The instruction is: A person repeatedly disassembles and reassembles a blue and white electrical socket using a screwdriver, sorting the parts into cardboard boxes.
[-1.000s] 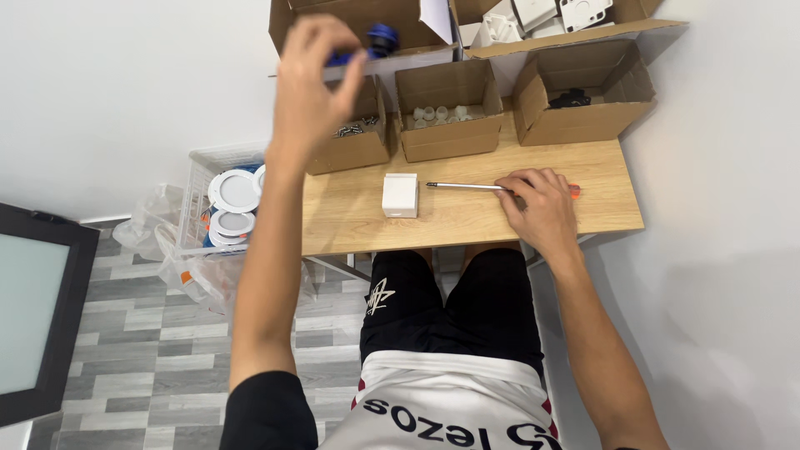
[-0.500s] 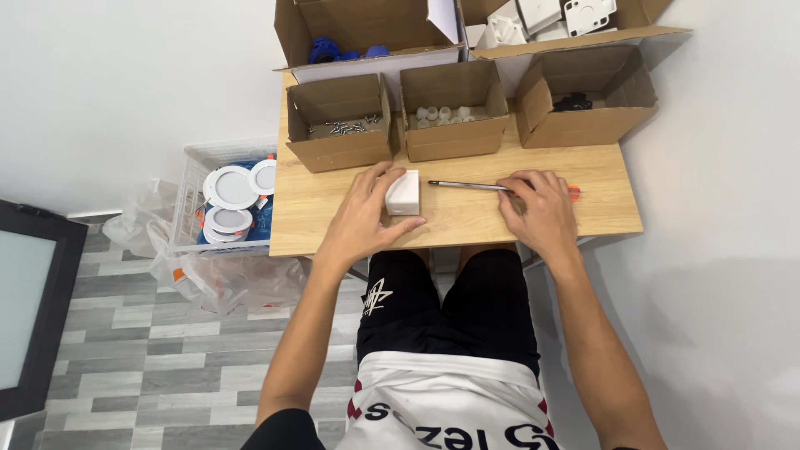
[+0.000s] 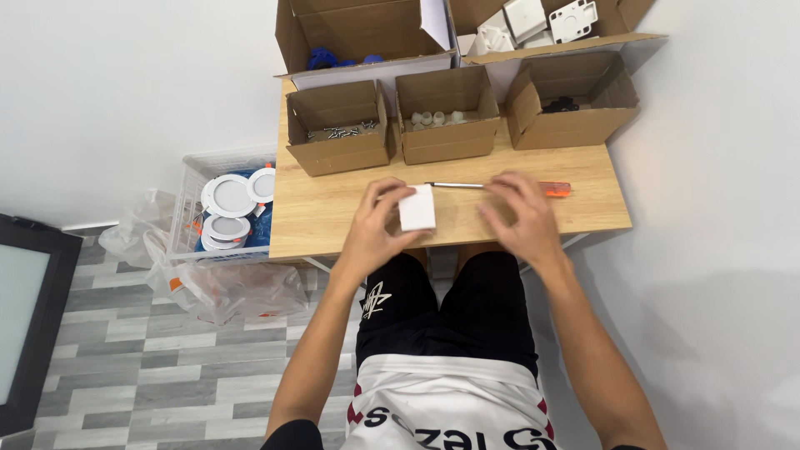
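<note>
My left hand grips a small white square plastic box, lifted just off the front part of the wooden table. My right hand hovers with fingers spread to the right of the box, holding nothing. Under and behind its fingers a screwdriver with an orange handle lies flat on the table, its metal shaft pointing left.
Three open cardboard boxes line the back: screws, small white parts, black parts. Two bigger cartons behind hold blue and white pieces. A wire basket of round white lamps and plastic bags stand left of the table.
My left hand came down from the rear carton to the white box and picked it up. My right hand lifted off the screwdriver and moved left toward the box.
</note>
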